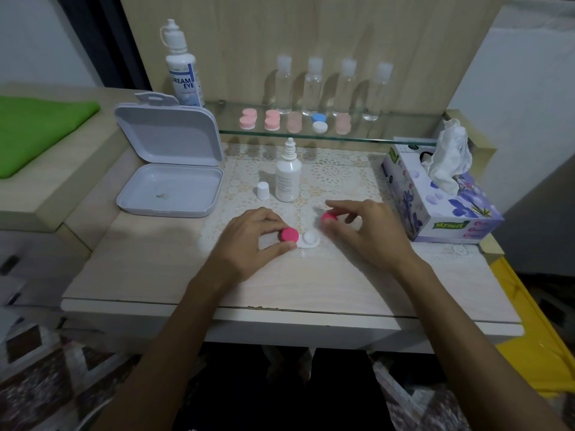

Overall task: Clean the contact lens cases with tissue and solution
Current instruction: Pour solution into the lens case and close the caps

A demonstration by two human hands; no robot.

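Both hands are down at the front of the pale wood-grain worktop (149, 269), over the white lace mat (339, 178). The left hand (249, 241) has its grip around a round bright-pink screw cap (290, 234), thumb and fingers curled about its rim; that cap sits on the left well of the white plastic contact lens case (309, 239), which lies flat on the mat. The case's right well is uncovered, white and open to view. The right hand (364, 231) pinches a second bright-pink round cap (329, 217) in its fingertips, held just above and to the right of the open well, apart from the case.

Just behind the hands stands a small white plastic solution bottle (288, 178) with its dropper tip bare, and its small white cap (263, 190) stands upright beside it to the left. At the right edge, a purple floral cardboard tissue box (441, 206) has a white tissue (448, 157) poking up from the slot. To the left lies an open pale-grey hinged plastic box (169, 169), lid upright. On the glass shelf (373, 136) behind: more pale-pink lens cases (272, 119), one blue-and-white case (319, 122), four clear bottles (312, 85), and a tall white labelled solution bottle (182, 66) to the left.
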